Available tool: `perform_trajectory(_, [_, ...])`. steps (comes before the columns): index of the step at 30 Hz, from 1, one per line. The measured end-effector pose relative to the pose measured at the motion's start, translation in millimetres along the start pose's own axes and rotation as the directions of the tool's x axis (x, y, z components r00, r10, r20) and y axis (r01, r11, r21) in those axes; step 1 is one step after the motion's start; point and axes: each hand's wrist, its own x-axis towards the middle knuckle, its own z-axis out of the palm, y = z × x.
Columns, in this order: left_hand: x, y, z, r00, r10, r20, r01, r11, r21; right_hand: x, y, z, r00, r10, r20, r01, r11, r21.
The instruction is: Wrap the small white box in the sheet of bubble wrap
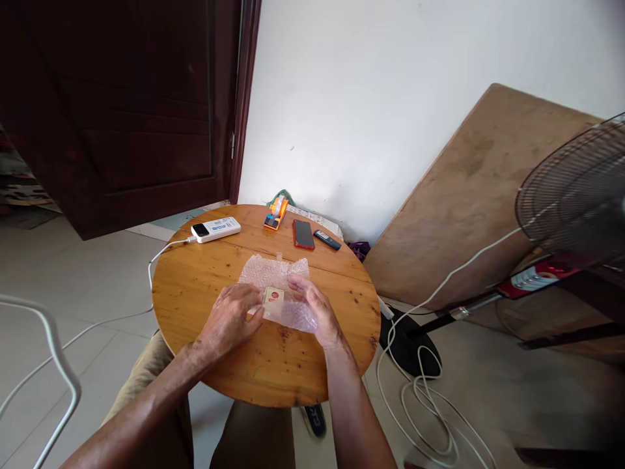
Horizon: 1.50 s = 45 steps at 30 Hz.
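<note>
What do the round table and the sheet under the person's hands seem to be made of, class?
The round table looks like varnished wood: joined planks, visible grain, dark knots and a soft sheen. The sheet looks like clear plastic bubble wrap: translucent, with a dotted, crinkled texture. Both hands, left and right, press it around a small card-like item, whose material is too small to tell.

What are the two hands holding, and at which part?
Both hands hold a small card-like item on a sheet of bubble wrap: the left hand at its left edge, the right hand on the wrap at its right.
</note>
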Motion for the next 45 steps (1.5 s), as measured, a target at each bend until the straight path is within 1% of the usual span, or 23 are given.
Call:
perform_trajectory(3, [16,-2,4.5,0.994,-0.099,0.046,0.099,0.995,-0.003,2,-12,-9,0.996,-0.033,0.080,0.038,0.998,-0.058])
perform_trajectory(5, [23,-2,6.7,0.985,-0.155,0.080,0.155,0.988,0.010,4,-16,-11,0.995,0.002,0.102,0.014,0.988,-0.154])
perform_trajectory(8, [30,-3,9.3,0.966,-0.221,0.137,0.217,0.975,0.043,9,-12,-7,0.992,0.103,0.077,-0.077,0.957,-0.281])
perform_trajectory(10, [33,-4,10.4,0.951,-0.263,0.160,0.256,0.965,0.065,13,-3,-5,0.987,0.154,0.042,-0.134,0.942,-0.308])
perform_trajectory(13, [35,-4,10.6,0.942,-0.287,0.174,0.284,0.958,0.047,17,8,-5,0.987,0.156,-0.033,-0.159,0.940,-0.303])
perform_trajectory(18, [40,-4,10.5,0.938,-0.294,0.185,0.310,0.949,-0.064,19,12,-2,0.990,0.055,-0.133,-0.087,0.965,-0.246])
perform_trajectory(20, [42,-3,12.4,0.922,-0.324,0.211,0.348,0.934,-0.084,20,12,2,0.985,0.010,-0.172,-0.050,0.971,-0.233])
perform_trajectory(22, [43,-4,15.5,0.893,-0.385,0.233,0.413,0.906,-0.086,21,13,7,0.978,-0.022,-0.208,-0.024,0.976,-0.218])
perform_trajectory(24, [44,-4,19.3,0.863,-0.445,0.239,0.478,0.873,-0.098,22,15,9,0.970,-0.039,-0.238,-0.013,0.977,-0.212])
perform_trajectory(26, [43,-6,23.3,0.843,-0.488,0.226,0.523,0.843,-0.129,22,17,10,0.963,-0.046,-0.265,-0.011,0.978,-0.210])
perform_trajectory(29, [41,-8,28.6,0.835,-0.507,0.215,0.546,0.814,-0.197,21,20,9,0.954,-0.046,-0.295,-0.014,0.980,-0.196])
perform_trajectory(31, [40,-9,31.7,0.844,-0.490,0.219,0.534,0.807,-0.253,20,21,9,0.952,-0.037,-0.302,-0.021,0.982,-0.186])
perform_trajectory(33, [39,-11,34.2,0.853,-0.467,0.231,0.520,0.798,-0.305,19,21,9,0.959,-0.012,-0.282,-0.044,0.981,-0.190])
perform_trajectory(36, [40,-15,35.8,0.857,-0.449,0.251,0.512,0.790,-0.336,16,18,12,0.980,0.049,-0.193,-0.090,0.973,-0.212])
perform_trajectory(38, [41,-18,34.5,0.863,-0.433,0.261,0.501,0.800,-0.330,13,16,13,0.985,0.108,-0.136,-0.133,0.973,-0.189])
perform_trajectory(40, [44,-19,31.2,0.869,-0.398,0.294,0.483,0.810,-0.331,10,15,13,0.978,0.190,-0.092,-0.199,0.974,-0.108])
perform_trajectory(42, [46,-19,26.3,0.866,-0.359,0.347,0.474,0.811,-0.343,7,15,12,0.963,0.268,-0.028,-0.269,0.963,-0.023])
perform_trajectory(43, [47,-18,23.8,0.865,-0.344,0.364,0.470,0.808,-0.354,6,16,12,0.957,0.290,0.001,-0.290,0.957,-0.001])
perform_trajectory(45, [48,-16,19.4,0.869,-0.332,0.368,0.466,0.798,-0.382,5,17,11,0.956,0.290,0.033,-0.291,0.957,0.003])
